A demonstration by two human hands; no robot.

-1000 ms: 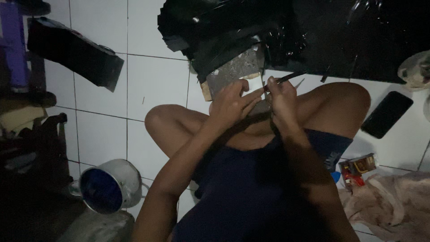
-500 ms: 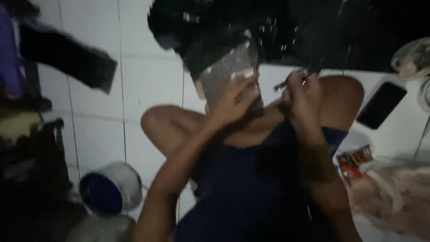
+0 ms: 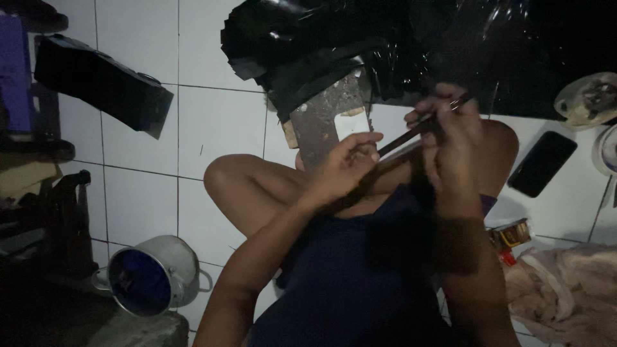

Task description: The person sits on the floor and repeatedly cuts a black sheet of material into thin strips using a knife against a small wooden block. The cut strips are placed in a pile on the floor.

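Note:
I sit cross-legged on white floor tiles in dim light. My left hand (image 3: 344, 167) pinches one end of a thin dark strip (image 3: 402, 138) near my knees. My right hand (image 3: 447, 125) holds the other end, raised, together with a slim dark tool whose tip pokes out past the fingers. The strip runs taut between the two hands. Just beyond them a grey stone block (image 3: 324, 119) rests on a wooden piece on the floor. Black plastic sheeting (image 3: 385, 38) is heaped behind it.
A metal pot (image 3: 151, 276) lies on its side at the lower left. A dark phone (image 3: 541, 163) lies on the tiles at right, with a small printed packet (image 3: 511, 234) and a pinkish cloth (image 3: 565, 289) nearer me. A black box (image 3: 103, 83) and dark clutter fill the left.
Both hands have separated and the right hand has lifted, stretching the dark strip between them. The view has shifted slightly closer.

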